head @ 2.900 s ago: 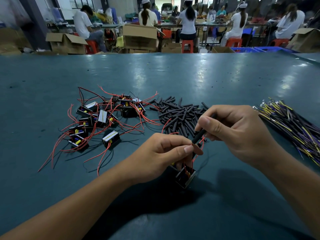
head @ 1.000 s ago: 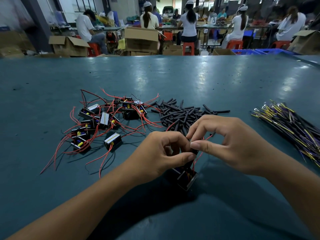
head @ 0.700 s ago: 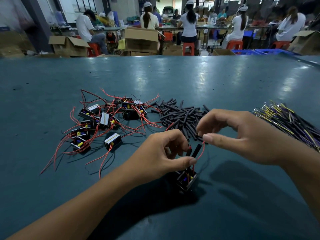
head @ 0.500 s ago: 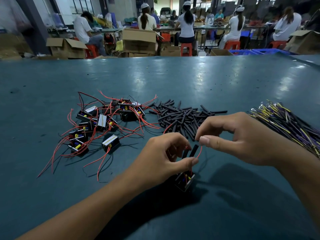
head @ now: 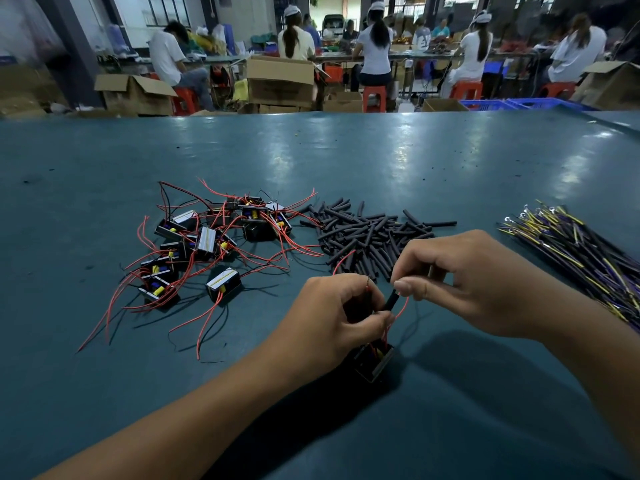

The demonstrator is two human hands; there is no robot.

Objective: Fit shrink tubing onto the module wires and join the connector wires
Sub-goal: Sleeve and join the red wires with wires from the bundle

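A workshop fills the background: people (head: 375,46) sit with their backs turned at far benches, among cardboard boxes (head: 280,81) and red stools (head: 374,97), all soft and blurred. In front lies a teal table (head: 381,161).

Both hands meet near the middle of it. The left hand (head: 332,320) is curled around a black module (head: 374,362), which sits just under its fingers; most of the module is hidden by the hand, and only a corner shows with red wires (head: 398,313) rising from it. The right hand (head: 464,285), touching the left at the fingertips, pinches a short black tube (head: 391,301) between thumb and forefinger; the tube slants down toward the left hand. Whether a wire already runs inside the tube cannot be made out. A bare wire tip shows just above the left fingers.

Beyond the hands lies a loose pile of tubes (head: 367,233). Beyond and to the left of the left hand sits a heap of modules (head: 207,244) tangled in red wire. Well to the right of the right hand lies a bundle of connector wires (head: 575,251), yellow, purple and black, cut off by the frame edge.
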